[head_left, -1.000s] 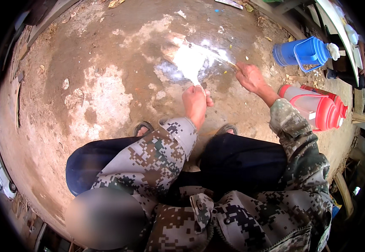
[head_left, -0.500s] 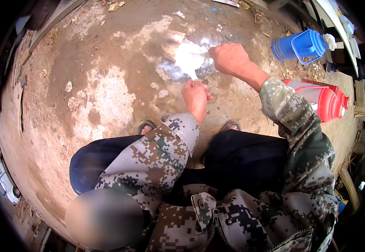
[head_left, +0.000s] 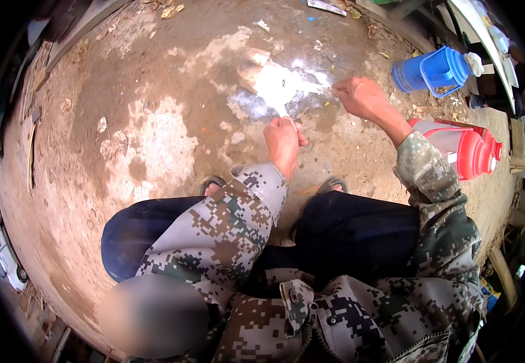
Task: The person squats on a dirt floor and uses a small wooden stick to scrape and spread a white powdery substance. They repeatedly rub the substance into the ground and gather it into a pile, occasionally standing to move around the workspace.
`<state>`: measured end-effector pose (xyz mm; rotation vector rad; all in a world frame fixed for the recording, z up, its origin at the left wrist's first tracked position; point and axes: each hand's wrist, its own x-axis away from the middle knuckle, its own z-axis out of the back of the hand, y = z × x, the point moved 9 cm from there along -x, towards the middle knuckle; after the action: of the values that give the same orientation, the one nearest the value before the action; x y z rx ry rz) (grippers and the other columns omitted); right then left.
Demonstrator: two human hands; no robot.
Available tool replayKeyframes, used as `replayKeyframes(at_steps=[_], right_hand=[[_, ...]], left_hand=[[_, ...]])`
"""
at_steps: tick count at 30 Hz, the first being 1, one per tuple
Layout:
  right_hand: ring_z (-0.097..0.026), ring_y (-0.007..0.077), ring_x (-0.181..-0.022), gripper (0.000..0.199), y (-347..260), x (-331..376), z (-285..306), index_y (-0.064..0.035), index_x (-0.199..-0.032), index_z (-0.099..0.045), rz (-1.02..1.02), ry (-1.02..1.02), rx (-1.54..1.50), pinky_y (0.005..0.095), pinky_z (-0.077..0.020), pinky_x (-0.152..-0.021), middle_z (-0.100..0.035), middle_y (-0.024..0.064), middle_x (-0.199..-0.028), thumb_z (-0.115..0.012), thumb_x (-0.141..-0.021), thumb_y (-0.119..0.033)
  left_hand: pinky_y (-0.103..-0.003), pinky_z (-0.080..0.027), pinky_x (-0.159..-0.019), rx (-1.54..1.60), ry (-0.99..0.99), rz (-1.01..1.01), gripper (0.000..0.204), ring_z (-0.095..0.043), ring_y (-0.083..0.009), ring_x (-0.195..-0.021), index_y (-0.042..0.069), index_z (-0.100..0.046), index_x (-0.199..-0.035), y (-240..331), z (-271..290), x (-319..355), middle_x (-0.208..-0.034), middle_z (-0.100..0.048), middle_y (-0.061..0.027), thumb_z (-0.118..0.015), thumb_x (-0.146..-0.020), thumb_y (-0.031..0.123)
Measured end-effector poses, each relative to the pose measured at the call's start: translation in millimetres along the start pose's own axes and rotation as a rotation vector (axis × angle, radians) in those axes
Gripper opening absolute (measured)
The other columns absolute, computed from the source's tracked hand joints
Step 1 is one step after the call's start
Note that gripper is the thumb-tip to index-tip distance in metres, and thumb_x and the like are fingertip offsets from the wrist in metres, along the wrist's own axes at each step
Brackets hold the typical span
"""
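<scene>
A bright white, thin sheet-like thing point(head_left: 271, 85) is stretched between my hands over the dirt floor. Glare hides its detail, so its kind cannot be made out; a small dark spot shows near its middle. My left hand point(head_left: 283, 143) is closed on its tapering lower corner. Farther right, my right hand point(head_left: 366, 100) pinches the end of a narrow white strip drawn out from it. A tan patch point(head_left: 250, 71) shows at its left edge; whether it belongs to the white thing I cannot tell.
A blue thermos flask point(head_left: 417, 71) lies on its side at the far right. Nearer, a red-and-white thermos flask point(head_left: 443, 142) lies next to another red one. Dry leaves point(head_left: 172, 11) and scraps litter the far floor. A toy-like white car point(head_left: 7, 257) is at the left edge.
My right hand has moved to the right and slightly nearer, drawing the white strip out longer. My left hand has barely moved and keeps its grip.
</scene>
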<state>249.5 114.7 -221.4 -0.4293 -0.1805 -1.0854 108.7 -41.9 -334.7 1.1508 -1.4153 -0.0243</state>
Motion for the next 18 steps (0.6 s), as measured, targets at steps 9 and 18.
replayKeyframes(at_steps=[9,18], right_hand=[[-0.068,0.0349,-0.103,0.034,71.4,12.7,9.8,-0.0129,-0.118,-0.073,-0.305,0.017,-0.336,0.0406,-0.0514,-0.092,-0.072,0.0209,-0.107,-0.061,-0.092,-0.031],[-0.063,0.0354,-0.116,0.057,66.0,7.6,-26.4,0.0005,-0.133,-0.060,-0.227,0.148,-0.385,0.0402,-0.0485,-0.099,-0.067,0.0246,-0.121,-0.065,-0.089,-0.036]], left_hand=[[-0.034,-0.055,-0.066,-0.035,-0.134,-0.028,0.023,-0.059,-0.0154,-0.063,0.002,-0.056,-0.097,0.6,-17.0,-10.0,-0.087,-0.063,-0.0080,-0.043,-0.104,0.019],[-0.034,-0.051,-0.077,0.043,-0.245,0.030,0.023,-0.062,-0.0158,-0.082,0.003,-0.060,-0.109,-1.0,-34.4,-16.8,-0.099,-0.066,-0.0071,-0.046,-0.106,0.021]])
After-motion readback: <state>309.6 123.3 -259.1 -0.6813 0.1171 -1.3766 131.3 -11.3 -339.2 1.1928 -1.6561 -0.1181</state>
